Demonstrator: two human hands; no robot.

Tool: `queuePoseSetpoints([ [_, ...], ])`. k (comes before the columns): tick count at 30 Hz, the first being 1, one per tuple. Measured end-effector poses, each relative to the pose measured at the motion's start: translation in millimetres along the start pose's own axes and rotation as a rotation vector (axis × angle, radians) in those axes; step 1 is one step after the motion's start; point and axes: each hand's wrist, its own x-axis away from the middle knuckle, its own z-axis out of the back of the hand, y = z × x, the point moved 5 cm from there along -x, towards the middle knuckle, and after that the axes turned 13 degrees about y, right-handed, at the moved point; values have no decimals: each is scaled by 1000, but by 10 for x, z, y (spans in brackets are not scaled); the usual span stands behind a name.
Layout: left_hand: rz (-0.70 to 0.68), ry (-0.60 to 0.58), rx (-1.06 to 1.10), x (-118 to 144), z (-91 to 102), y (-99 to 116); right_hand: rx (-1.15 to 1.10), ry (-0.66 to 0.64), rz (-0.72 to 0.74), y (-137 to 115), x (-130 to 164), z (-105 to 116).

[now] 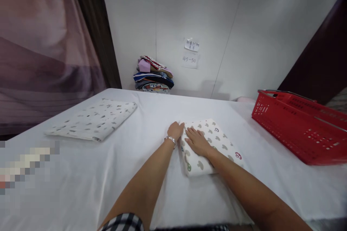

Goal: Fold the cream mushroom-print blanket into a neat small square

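One white mushroom-print folded cloth [217, 140], directly beneath my right fingers [193, 134]

They are lying flat, spread and released, while my left fingers [181, 127] are resting bent at its far-left corner; whether they are gripping I cannot tell. Its left edge is running away from me. Open white fabric-covered surface [151, 115] is lying leftward; rightward, a red plastic basket [292, 130] is standing apart.

Soft, greyish light leaves glare high on the wall [206, 18], while coarse pixelation blurs the left edge.
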Motion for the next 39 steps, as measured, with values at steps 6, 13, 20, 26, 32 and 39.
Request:
queuePoseSetpoints([
  [6,-31,-2,-61,-32,-10,-39,-73,-37,-27,255,-120,179],
  [13,-31,-4,-97,-36,-20,-41,188,101,-270,1150,-287,369],
  [20,-31,-29,-111,-98,-11,-34,187,100,-259,1260,-280,227],
  [26,7,7,-117,-90,4,-13,149,77,-299,1271,-282,250],
  [32,-46,6,-94,-113,-5,17,17,-2,-352,1261,-228,392],
  [39,-159,-79,-95,-236,-21,45,41,117,-296,853,739,628],
])
